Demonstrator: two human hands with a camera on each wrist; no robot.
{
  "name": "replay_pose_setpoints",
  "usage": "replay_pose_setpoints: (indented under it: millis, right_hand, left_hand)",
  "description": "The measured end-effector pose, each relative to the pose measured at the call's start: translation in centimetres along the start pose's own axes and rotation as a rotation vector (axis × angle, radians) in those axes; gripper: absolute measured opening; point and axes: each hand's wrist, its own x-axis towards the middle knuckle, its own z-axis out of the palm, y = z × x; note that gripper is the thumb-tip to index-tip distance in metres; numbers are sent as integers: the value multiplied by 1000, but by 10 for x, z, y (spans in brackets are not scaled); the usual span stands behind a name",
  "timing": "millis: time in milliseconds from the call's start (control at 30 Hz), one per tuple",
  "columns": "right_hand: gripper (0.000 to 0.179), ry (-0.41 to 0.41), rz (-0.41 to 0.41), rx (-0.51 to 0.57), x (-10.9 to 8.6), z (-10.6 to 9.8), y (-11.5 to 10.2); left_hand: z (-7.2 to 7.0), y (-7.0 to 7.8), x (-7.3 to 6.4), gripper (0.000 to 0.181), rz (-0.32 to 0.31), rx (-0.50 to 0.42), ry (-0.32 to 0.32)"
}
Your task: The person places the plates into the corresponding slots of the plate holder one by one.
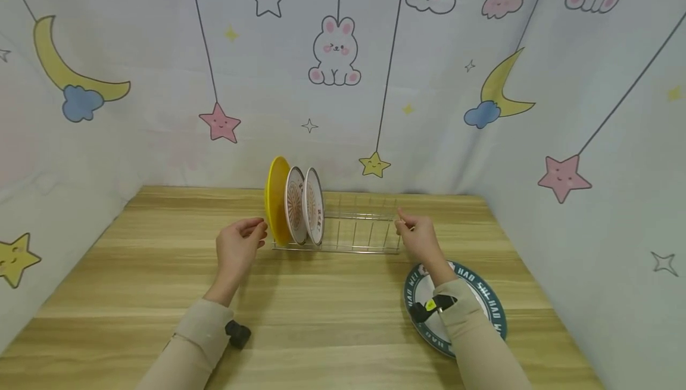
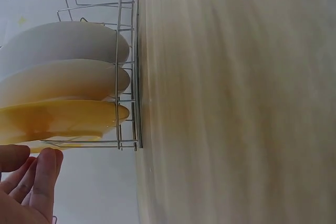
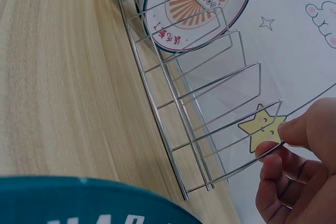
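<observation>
A wire dish rack (image 1: 360, 250) stands on the wooden table with plates upright in its left part. A yellow plate (image 1: 277, 202) is at the left end, beside two white plates (image 1: 315, 206) with printed orange rays. My left hand (image 1: 238, 246) is at the rack's left end, thumb and fingertips at the top of the end wire, next to the yellow plate (image 2: 58, 121). At the opposite end, my right hand (image 3: 302, 163) pinches the end wire of the rack between thumb and index finger. The slots between the white plates and my right hand hold nothing.
A large plate with a teal lettered rim (image 1: 495, 312) lies flat at the right, partly hidden beneath my right forearm. Behind the rack hangs a white cloth (image 1: 429, 164) printed with stars, moons and bunnies; cloth also borders both sides of the table (image 1: 321, 330).
</observation>
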Motion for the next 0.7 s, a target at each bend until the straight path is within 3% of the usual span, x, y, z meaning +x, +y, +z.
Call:
replay_pose_setpoints:
  millis: [367,700]
  right_hand:
    - [37,-8,-40,1,-1,0,1]
    - [39,-27,-1,23,-7,-2,1]
  left_hand:
    - [0,-2,2,25,4,55,-50]
    - [3,2,-1,26,-23,62,-77]
